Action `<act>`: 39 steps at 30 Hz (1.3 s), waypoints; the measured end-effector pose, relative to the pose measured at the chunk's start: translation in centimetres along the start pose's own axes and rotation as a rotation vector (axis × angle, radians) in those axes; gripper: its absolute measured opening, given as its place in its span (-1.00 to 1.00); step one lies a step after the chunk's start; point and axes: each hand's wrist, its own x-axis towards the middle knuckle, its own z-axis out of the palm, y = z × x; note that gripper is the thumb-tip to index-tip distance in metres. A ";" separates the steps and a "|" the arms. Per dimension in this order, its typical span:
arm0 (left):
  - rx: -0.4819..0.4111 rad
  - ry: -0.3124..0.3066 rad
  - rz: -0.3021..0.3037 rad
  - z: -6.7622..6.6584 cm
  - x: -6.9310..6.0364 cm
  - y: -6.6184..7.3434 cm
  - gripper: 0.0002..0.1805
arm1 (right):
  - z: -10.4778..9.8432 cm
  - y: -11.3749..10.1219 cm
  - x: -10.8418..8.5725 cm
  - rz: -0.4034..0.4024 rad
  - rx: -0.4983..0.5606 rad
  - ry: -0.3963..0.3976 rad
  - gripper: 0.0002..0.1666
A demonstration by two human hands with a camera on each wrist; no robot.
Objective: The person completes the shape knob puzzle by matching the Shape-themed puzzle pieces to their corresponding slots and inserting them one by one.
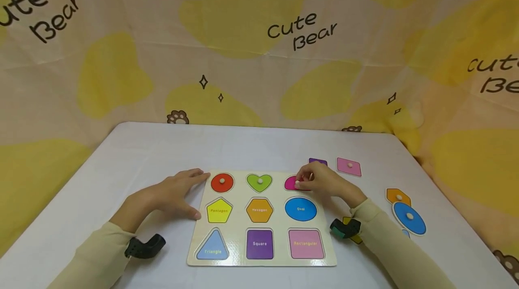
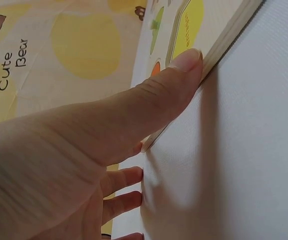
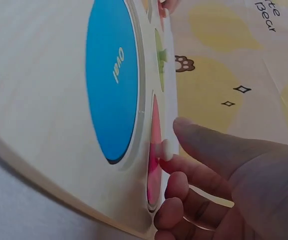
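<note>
A pale board (image 1: pixel 238 230) lies on the table, with a red circle (image 1: pixel 222 182), a green heart (image 1: pixel 259 182) and a magenta piece (image 1: pixel 290 183) in its far row. My left hand (image 1: pixel 172 194) touches the board's left edge, thumb and forefinger spread; the thumb (image 2: pixel 176 80) rests beside the yellow pentagon recess. At the magenta piece's white knob (image 3: pixel 166 149) is my right hand (image 1: pixel 322 181). Its forefinger touches the knob from beneath in the right wrist view, while the thumb (image 3: pixel 203 137) stands apart from it. That piece lies within its recess.
Right of the board lie loose knobbed pieces: a pink rectangle (image 1: pixel 349 167), an orange hexagon (image 1: pixel 398 196) and a blue oval (image 1: pixel 409 218). A purple piece (image 1: pixel 318 161) is partly behind my right hand; a yellow piece (image 1: pixel 357 238) is partly beneath the right wrist.
</note>
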 end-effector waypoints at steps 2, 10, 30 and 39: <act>-0.001 -0.006 0.002 0.0 0.0 -0.1 0.15 | -0.1 0.0 -0.1 0.009 -0.010 -0.004 -0.77; 0.004 -0.011 0.005 0.0 0.1 -0.2 0.15 | -1.1 0.1 -0.4 -0.003 -0.010 0.029 -0.77; 0.004 -0.018 0.002 0.0 0.3 -0.3 0.15 | -5.1 1.7 -3.2 -0.032 0.086 -0.031 -0.70; 0.006 -0.010 0.006 0.0 0.2 -0.4 0.14 | -5.0 3.6 -6.1 -0.090 0.143 -0.145 -0.69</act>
